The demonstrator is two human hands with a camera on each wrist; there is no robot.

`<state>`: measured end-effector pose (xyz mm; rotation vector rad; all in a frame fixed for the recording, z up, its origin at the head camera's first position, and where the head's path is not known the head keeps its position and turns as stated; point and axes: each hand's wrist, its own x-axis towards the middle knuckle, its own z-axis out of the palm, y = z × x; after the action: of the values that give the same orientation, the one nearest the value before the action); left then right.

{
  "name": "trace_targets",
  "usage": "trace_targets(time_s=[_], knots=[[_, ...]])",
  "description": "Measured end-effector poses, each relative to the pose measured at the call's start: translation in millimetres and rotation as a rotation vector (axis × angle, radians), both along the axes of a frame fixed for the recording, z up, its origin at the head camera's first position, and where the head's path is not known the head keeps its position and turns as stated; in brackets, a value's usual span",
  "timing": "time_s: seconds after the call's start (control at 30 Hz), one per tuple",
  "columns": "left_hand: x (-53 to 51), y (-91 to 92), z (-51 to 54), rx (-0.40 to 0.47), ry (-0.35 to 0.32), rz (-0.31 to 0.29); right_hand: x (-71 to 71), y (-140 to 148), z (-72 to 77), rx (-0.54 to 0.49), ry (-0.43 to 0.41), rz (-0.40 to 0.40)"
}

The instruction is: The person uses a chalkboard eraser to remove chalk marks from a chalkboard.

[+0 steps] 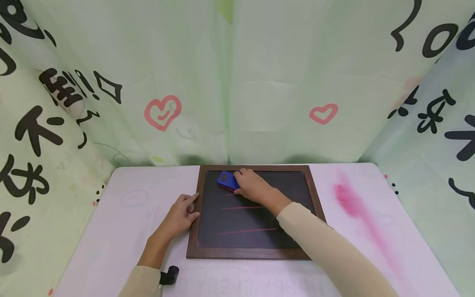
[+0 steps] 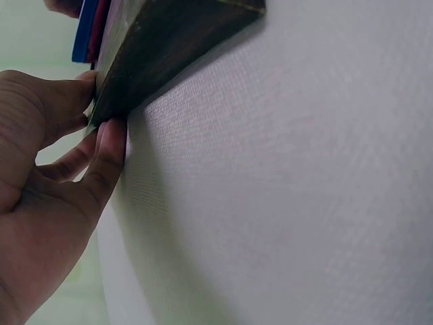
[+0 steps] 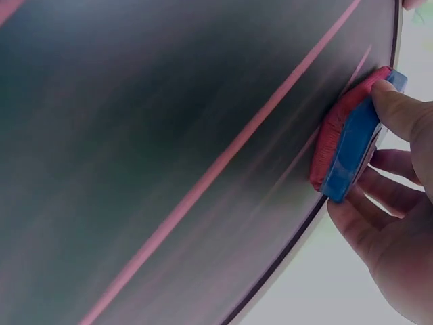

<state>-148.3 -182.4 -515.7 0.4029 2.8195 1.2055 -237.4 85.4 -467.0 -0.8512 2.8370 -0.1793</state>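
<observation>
A blackboard point(image 1: 237, 220) in a brown wooden frame lies on the table. My right hand point(image 1: 256, 187) grips a blue eraser point(image 1: 227, 180) near the board's far left corner. In the right wrist view, the eraser's red felt underside point(image 3: 339, 128) meets the dark surface, with thumb and fingers on its blue body. Two pink chalk lines point(image 1: 245, 232) cross the board below that hand, and a fainter, partly smeared one point(image 3: 298, 159) runs up to the felt. At the left edge, my left hand point(image 1: 178, 216) pinches the frame point(image 2: 179, 51) between thumb and fingers.
The white table point(image 1: 141, 222) extends around the board. A pink smudge point(image 1: 349, 200) marks its right side. Printed curtains point(image 1: 267, 82) hang behind and at both sides. A black object point(image 1: 169, 275) is at the left wrist.
</observation>
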Motion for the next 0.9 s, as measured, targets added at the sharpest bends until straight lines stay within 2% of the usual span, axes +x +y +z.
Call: trace_targets(time_s=[0.37, 0.63, 0.9], knots=[[0.1, -0.7, 1.4, 0.010, -0.011, -0.008, 0.9, -29.1, -2.1, 0.031, 0.029, 0.043], [-0.1, -0.4, 1.3, -0.004, -0.011, 0.002, 2.9, -34.3, -2.0, 0.057, 0.016, 0.048], [0.6, 0.4, 1.8, -0.008, 0.002, -0.002, 13.0, -36.8, -0.2, 0.036, -0.009, 0.120]])
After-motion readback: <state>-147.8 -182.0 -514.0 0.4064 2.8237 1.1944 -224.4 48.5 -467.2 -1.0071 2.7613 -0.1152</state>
